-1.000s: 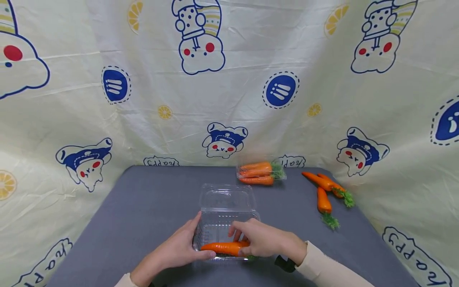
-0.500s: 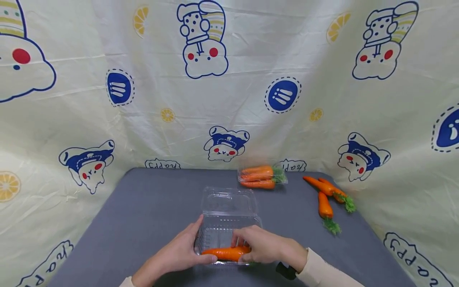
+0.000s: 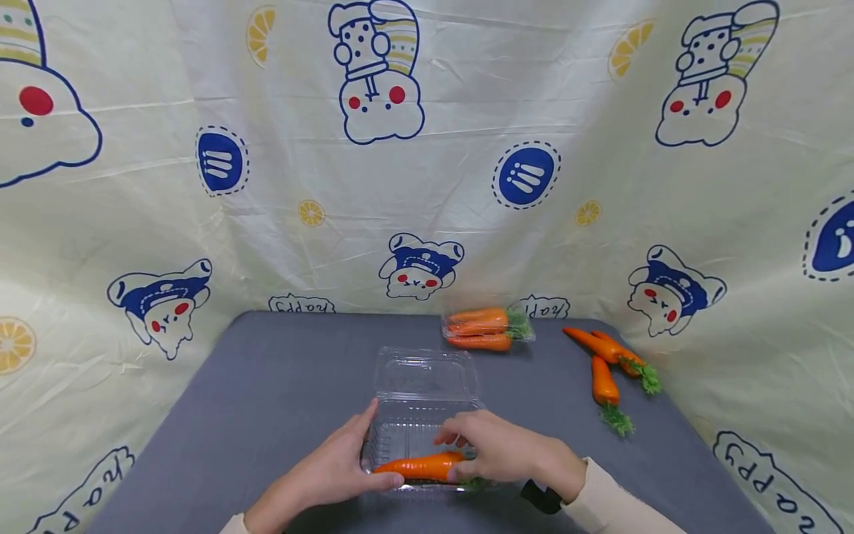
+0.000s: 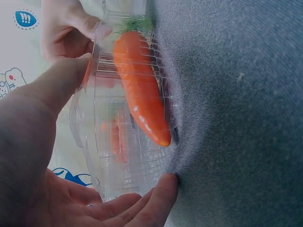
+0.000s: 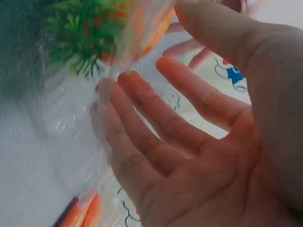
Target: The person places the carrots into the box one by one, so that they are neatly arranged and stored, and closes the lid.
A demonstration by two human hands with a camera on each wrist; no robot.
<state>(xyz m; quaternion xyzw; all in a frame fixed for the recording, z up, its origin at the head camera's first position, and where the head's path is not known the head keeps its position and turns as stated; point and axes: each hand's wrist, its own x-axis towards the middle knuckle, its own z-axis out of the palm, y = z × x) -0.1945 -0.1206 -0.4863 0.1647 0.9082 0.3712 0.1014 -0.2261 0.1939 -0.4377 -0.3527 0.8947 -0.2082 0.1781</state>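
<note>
An orange carrot [image 3: 422,467] with a green leafy top [image 5: 85,35] lies along the near side of a clear plastic clamshell box [image 3: 408,424], its tip to the left. The box stands with its lid [image 3: 427,373] folded back. My left hand [image 3: 340,461] grips the box's left end, thumb over the near rim and fingers round the side. Over the box's right end is my right hand [image 3: 503,447], fingers spread and nothing pinched between them. In the right wrist view its thumb [image 5: 213,28] lies near the carrot's leafy end.
At the back of the grey table [image 3: 300,386] sits another clear box [image 3: 523,326] holding several carrots. Loose carrots [image 3: 605,380] with green tops lie at the right. A printed cloth [image 3: 454,193] hangs behind the table.
My right hand has loosened from the carrot and lifted slightly to the right, showing more of its thick end and leaves. The left hand keeps its hold on the box.
</note>
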